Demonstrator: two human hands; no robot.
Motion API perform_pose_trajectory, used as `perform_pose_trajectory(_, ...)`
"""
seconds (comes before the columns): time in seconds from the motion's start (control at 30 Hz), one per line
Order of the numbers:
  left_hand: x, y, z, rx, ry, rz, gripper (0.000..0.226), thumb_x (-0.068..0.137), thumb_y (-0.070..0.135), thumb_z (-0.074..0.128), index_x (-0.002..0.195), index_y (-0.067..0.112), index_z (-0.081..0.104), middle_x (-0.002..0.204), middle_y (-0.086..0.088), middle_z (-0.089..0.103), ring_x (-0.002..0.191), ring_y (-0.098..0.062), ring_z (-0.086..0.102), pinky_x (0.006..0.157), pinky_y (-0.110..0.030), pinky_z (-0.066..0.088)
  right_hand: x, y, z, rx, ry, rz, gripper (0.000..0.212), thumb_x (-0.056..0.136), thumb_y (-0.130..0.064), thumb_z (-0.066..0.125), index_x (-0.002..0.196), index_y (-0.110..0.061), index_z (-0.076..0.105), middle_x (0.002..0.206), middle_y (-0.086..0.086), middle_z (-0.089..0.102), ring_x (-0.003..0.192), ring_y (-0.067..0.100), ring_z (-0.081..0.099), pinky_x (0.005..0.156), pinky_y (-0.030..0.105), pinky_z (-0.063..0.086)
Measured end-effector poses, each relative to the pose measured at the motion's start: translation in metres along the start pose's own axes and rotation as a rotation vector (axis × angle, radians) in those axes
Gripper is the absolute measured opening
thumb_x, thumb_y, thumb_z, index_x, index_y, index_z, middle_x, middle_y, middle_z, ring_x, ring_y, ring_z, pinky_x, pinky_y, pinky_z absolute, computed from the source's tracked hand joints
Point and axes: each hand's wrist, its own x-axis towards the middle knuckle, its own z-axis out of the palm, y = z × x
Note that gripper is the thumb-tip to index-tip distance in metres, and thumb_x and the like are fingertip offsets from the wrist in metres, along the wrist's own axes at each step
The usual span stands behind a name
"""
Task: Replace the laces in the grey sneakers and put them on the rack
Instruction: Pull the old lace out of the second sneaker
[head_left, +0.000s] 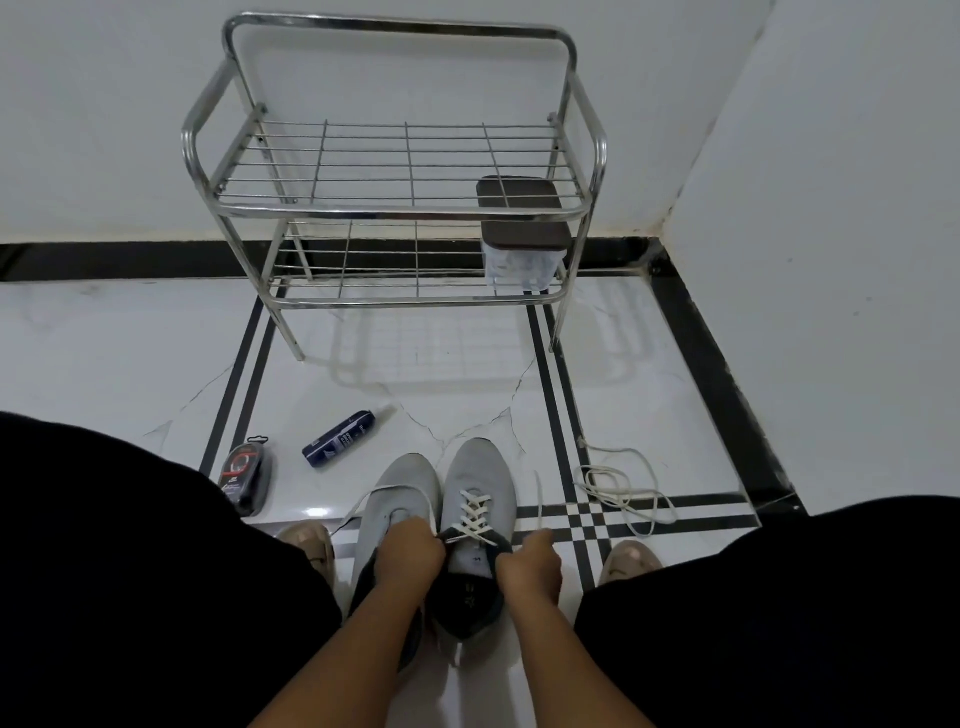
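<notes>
The two-tier chrome wire shoe rack (395, 171) stands against the white wall, far ahead of the fingers; a clear plastic box with a dark brown lid (522, 234) sits at the right end of its lower shelf. Directly under the fingers, two grey fabric sneakers (480, 478) stand side by side on the white tiled floor (130, 353), toes toward the rack. The right one is criss-crossed with a white lace (474, 512); the left one has a lace only loosely threaded. The left hand (408, 551) and right hand (532, 564) have fingers curled, each pinching an end of the laced shoe's lace at its top eyelets. A loose white lace (623, 488) lies coiled right of the fingers. Left of them lie a dark blue spray bottle (340, 439) and a black shoe-polish sponge (247, 475).
</notes>
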Motion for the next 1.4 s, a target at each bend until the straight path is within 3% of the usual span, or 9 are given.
perform_pose_trajectory(0.27,-0.009,0.016,0.008,0.243,0.175,0.307,0.039,0.091,0.017,0.053,0.128,0.015,0.039,0.124,-0.007,0.048,0.108,-0.025,0.055,0.085,-0.035,0.045,0.01,0.001,0.003,-0.084,-0.102,-0.127,0.018,0.082,-0.016,0.058,0.096,-0.02,0.047,0.102,0.006,0.062,0.095,0.027,0.061,0.075,0.033,0.049)
perform_pose_trajectory(0.47,0.004,0.022,0.025,0.429,0.057,0.503,0.022,0.093,0.023,0.049,0.106,0.017,0.066,0.121,-0.006,0.051,0.105,-0.024,0.053,0.079,-0.034,0.046,0.01,0.001,0.003,-0.127,-0.11,-0.213,0.018,0.084,-0.016,0.058,0.095,-0.019,0.044,0.103,0.005,0.061,0.095,0.026,0.059,0.07,0.028,0.038)
perform_pose_trajectory(0.67,0.019,0.005,-0.014,-1.035,-0.057,-0.153,0.038,0.095,0.021,0.041,0.058,0.013,0.043,0.049,-0.002,0.046,0.053,-0.019,0.041,0.054,-0.029,0.036,0.013,0.003,0.002,-0.037,-0.084,-0.138,0.02,0.081,-0.019,0.065,0.09,-0.021,0.047,0.094,0.0,0.059,0.084,0.021,0.057,0.066,0.027,0.043)
perform_pose_trajectory(0.8,0.013,0.015,-0.013,0.06,-0.229,0.162,0.05,0.091,0.059,0.044,0.079,0.013,0.062,0.085,-0.007,0.064,0.081,-0.021,0.059,0.069,-0.029,0.039,0.013,0.003,0.006,-0.09,-0.104,-0.179,0.019,0.082,-0.02,0.063,0.091,-0.021,0.046,0.098,0.0,0.06,0.086,0.021,0.057,0.067,0.027,0.039)
perform_pose_trajectory(0.9,0.004,0.026,-0.002,0.36,-0.153,0.333,0.031,0.092,0.042,0.049,0.101,0.02,0.069,0.104,-0.003,0.066,0.097,-0.021,0.061,0.077,-0.031,0.039,0.013,0.002,0.007,-0.12,-0.112,-0.206,0.021,0.083,-0.022,0.064,0.094,-0.022,0.045,0.104,0.0,0.061,0.09,0.021,0.057,0.069,0.027,0.039)
perform_pose_trajectory(0.97,0.005,0.025,0.003,0.028,-0.059,0.206,0.024,0.093,0.033,0.049,0.097,0.022,0.07,0.102,-0.003,0.065,0.096,-0.023,0.062,0.079,-0.032,0.04,0.014,0.003,0.006,-0.125,-0.106,-0.203,0.021,0.082,-0.022,0.064,0.093,-0.022,0.046,0.104,0.0,0.061,0.093,0.022,0.059,0.071,0.027,0.042)
perform_pose_trajectory(1.1,0.015,0.02,-0.035,-1.571,-0.052,-0.374,0.019,0.094,0.008,0.043,0.081,0.006,0.057,0.082,-0.007,0.059,0.073,-0.02,0.06,0.067,-0.028,0.051,0.016,0.006,0.004,-0.085,-0.098,-0.157,0.02,0.08,-0.02,0.063,0.089,-0.022,0.045,0.098,0.0,0.061,0.089,0.023,0.06,0.071,0.028,0.046)
perform_pose_trajectory(1.17,0.023,0.016,-0.051,-1.787,-0.031,-0.515,0.027,0.098,0.01,0.04,0.072,0.009,0.05,0.07,-0.004,0.048,0.056,-0.013,0.047,0.056,-0.025,0.047,0.017,0.006,0.004,-0.093,-0.092,-0.157,0.019,0.08,-0.018,0.062,0.09,-0.021,0.046,0.096,0.0,0.06,0.087,0.023,0.059,0.069,0.026,0.044)
perform_pose_trajectory(1.4,0.021,0.018,-0.022,-0.58,0.199,-0.038,0.025,0.098,0.022,0.043,0.109,0.003,0.056,0.108,-0.016,0.059,0.098,-0.031,0.056,0.087,-0.038,0.046,0.015,0.002,0.003,-0.112,-0.151,-0.168,0.023,0.08,-0.016,0.057,0.102,-0.018,0.051,0.104,0.005,0.061,0.094,0.026,0.061,0.075,0.031,0.048)
